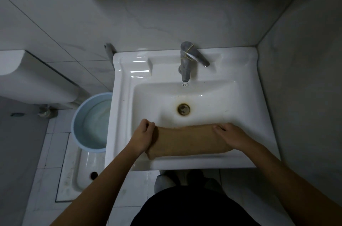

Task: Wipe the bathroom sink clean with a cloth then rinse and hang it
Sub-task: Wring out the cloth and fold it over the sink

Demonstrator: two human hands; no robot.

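A tan cloth (187, 140) is stretched flat along the front edge of the white sink (246, 70), partly over the front rim and partly in the basin. Its left end is pinched by the left hand (143, 136); its right end is pressed under the right hand (229, 136). A stained drain (183, 109) is seen behind it, and a metal faucet (187, 61) at the back edge. A blue bucket (77, 114) is placed on the floor beside the sink's left edge.
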